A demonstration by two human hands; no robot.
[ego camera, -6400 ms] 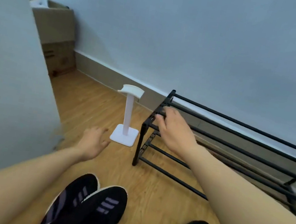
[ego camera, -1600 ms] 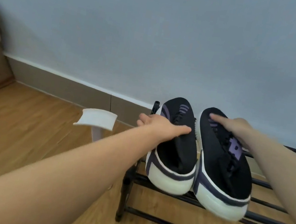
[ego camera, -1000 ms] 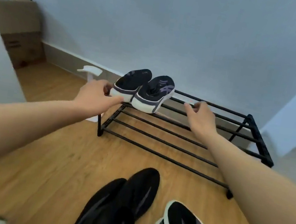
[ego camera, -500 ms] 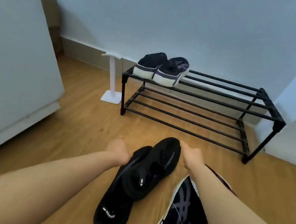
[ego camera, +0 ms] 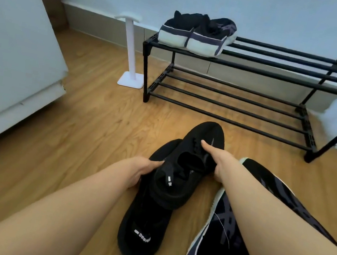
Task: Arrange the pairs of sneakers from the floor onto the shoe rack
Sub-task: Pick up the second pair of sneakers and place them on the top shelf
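Six sneakers in all: two black-and-purple ones (ego camera: pixel 196 35) with white soles at the far left of the top tier, two all-black ones (ego camera: pixel 166 193) overlapping on the floor in the middle, and two dark ones with purple stripes (ego camera: pixel 219 243) near right. One black shoe rack (ego camera: pixel 260 72) of two tiers stands against the far wall. One white stand (ego camera: pixel 131 51) is just left of it. Two bare hands, left (ego camera: pixel 136 172) and right (ego camera: pixel 216 159), reach in.

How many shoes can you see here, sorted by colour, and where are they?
Black-and-purple sneakers with white soles, on the rack's top shelf: 2
All-black sneakers on the floor, one lying over the other, a hand on each side: 2
Black sneakers with purple stripes on the floor: 2
Total: 6
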